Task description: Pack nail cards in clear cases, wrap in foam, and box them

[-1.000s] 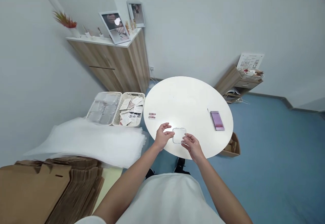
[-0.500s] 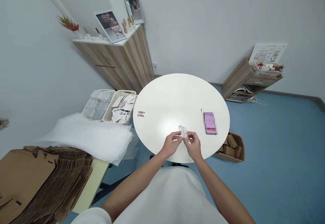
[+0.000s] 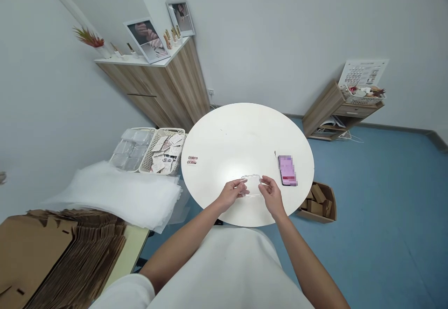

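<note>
A clear plastic case [image 3: 252, 186], thin and rectangular, is held flat above the near part of the round white table [image 3: 245, 127]. My left hand [image 3: 232, 194] grips its left edge, with fingertips seen over or through the clear plastic. At the right edge, my right hand [image 3: 273, 195] pinches it between thumb and fingers. To the right of my hands lies a phone [image 3: 287, 170] with a blurred purple screen. Two short rows of small dark-red pieces [image 3: 192, 160] lie near the table's left edge.
White baskets stand left of the table, one with clear plastic cases [image 3: 131, 148], one with paper packets [image 3: 168, 150]. Nearer are white translucent sheets [image 3: 119, 192] and stacked brown cardboard [image 3: 77, 262]. A carton of small brown boxes [image 3: 318, 201] sits on the floor at right.
The clear case has turned from tilted edge-on to lying flat, facing up. My hands have moved apart to its two side edges. The view has shifted slightly.
</note>
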A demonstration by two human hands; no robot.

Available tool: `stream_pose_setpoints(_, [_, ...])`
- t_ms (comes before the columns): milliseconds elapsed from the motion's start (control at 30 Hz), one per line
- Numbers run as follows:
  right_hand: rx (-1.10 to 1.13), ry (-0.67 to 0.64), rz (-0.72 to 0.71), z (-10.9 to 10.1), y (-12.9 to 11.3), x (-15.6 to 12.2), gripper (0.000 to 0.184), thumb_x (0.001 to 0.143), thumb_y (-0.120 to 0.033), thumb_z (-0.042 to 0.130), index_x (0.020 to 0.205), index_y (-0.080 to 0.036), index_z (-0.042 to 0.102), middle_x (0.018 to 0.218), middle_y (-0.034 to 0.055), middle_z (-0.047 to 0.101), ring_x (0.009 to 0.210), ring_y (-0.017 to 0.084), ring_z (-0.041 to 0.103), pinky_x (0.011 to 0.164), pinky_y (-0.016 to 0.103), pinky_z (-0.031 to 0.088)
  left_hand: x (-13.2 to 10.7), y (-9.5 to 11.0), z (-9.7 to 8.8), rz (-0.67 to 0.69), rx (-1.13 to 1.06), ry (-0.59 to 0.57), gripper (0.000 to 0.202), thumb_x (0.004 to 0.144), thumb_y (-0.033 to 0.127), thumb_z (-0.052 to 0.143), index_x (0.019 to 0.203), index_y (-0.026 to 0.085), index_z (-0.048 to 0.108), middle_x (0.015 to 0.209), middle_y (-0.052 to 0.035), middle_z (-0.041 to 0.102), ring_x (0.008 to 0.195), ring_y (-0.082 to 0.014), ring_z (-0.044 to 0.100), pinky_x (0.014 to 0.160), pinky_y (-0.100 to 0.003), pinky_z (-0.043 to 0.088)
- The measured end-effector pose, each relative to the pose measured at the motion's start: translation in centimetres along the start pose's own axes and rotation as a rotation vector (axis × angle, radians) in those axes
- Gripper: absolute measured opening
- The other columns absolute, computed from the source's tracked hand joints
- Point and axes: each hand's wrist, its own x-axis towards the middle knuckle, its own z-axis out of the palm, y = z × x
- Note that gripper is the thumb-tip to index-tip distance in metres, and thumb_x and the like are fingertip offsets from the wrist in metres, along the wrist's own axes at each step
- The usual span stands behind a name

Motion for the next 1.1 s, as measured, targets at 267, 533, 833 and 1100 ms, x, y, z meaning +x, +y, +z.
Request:
stream_pose_setpoints(267, [0.196, -0.016, 0.148, 0.7, -0.4, -0.1, 0.045, 0.061, -0.043, 0.064, 0.098, -0.02, 0.051, 0.072, 0.0006, 0.059, 0.064, 0.015, 0.058, 0.066, 0.033, 0.045, 0.0, 0.6, -2.1, 0.124, 0.213, -0.054, 0.057, 0.066, 0.039, 0.064, 0.116, 0.02, 0.048, 0.087, -0.0041, 0.056, 0.078, -0.0151, 0.06, 0.078, -0.036, 0.043])
stream_pose_setpoints(533, [0.237, -0.016, 0.185, 1.4, -1.0, -0.7, 0.038, 0.063, -0.04, 0.064, 0.093, -0.021, 0.051, 0.072, 0.0005, 0.06, 0.06, 0.013, 0.057, 0.065, 0.031, 0.044, -0.7, 2.2, -3.6, 0.344, 0.589, -0.137, 0.09, 0.047, 0.03, 0.077, 0.127, 0.027, 0.036, 0.092, -0.0033, 0.054, 0.069, -0.0114, 0.052, 0.074, -0.032, 0.044])
stream_pose_setpoints(833, [-0.053, -0.177, -0.017, 1.2, -2.4, -0.4, 0.052, 0.059, -0.041, 0.066, 0.105, -0.025, 0.048, 0.113, 0.0074, 0.052, 0.09, 0.02, 0.056, 0.077, 0.037, 0.045, -0.6, 2.1, -4.8, 0.378, 0.535, -0.123, 0.075, 0.05, 0.026, 0.075, 0.119, 0.022, 0.045, 0.084, -0.0019, 0.054, 0.069, -0.0113, 0.052, 0.072, -0.03, 0.046])
stream_pose_setpoints(1100, [-0.614, -0.521, -0.449, -0.3, -5.3, 0.3, 0.049, 0.06, -0.027, 0.066, 0.107, -0.027, 0.05, 0.131, 0.0064, 0.038, 0.115, 0.027, 0.041, 0.086, 0.043, 0.04, -0.6, 3.1, -4.7, 0.446, 0.574, -0.211, 0.074, 0.052, 0.029, 0.075, 0.119, 0.023, 0.046, 0.082, -0.0018, 0.055, 0.07, -0.0119, 0.052, 0.071, -0.03, 0.046])
